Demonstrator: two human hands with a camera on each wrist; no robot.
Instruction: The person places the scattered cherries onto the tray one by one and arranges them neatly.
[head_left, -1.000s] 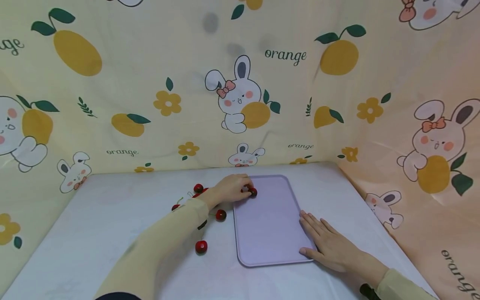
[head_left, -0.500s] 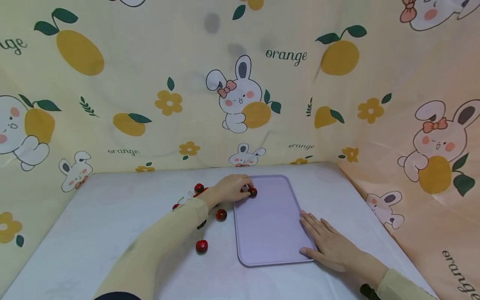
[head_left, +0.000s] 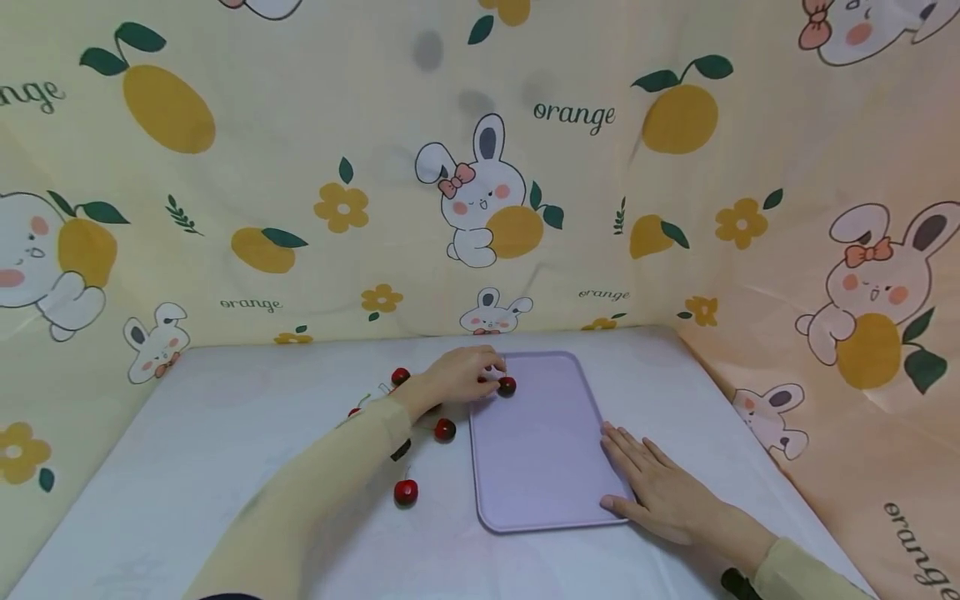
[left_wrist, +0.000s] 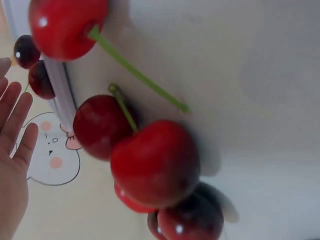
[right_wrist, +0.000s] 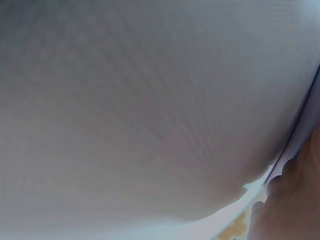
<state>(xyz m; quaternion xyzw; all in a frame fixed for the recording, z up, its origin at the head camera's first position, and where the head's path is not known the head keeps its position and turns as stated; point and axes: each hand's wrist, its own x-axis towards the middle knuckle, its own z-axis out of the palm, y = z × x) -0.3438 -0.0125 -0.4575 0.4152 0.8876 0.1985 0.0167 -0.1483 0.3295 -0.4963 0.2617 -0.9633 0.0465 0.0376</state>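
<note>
My left hand [head_left: 459,375] is over the upper left edge of a flat lilac tray [head_left: 543,458]. Its fingers are loosely spread beside a dark red cherry [head_left: 507,386] lying on the tray. In the left wrist view the fingers [left_wrist: 19,117] look extended and grip nothing; a second dark cherry [left_wrist: 41,80] is on the tray near the first. Left of the tray lie several loose red cherries, one with a green stem [left_wrist: 145,80]. On the tray's lower right edge rests my right hand [head_left: 663,492], flat, fingers straight.
A white cloth [head_left: 225,450] covers the table. Single cherries lie left of the tray, one near its left edge [head_left: 445,430] and one closer to me [head_left: 406,492]. A patterned curtain [head_left: 360,108] rises behind the table and along its right side.
My left fingers have loosened and drawn slightly back from the cherry, which stays on the tray. The right hand has kept its place.
</note>
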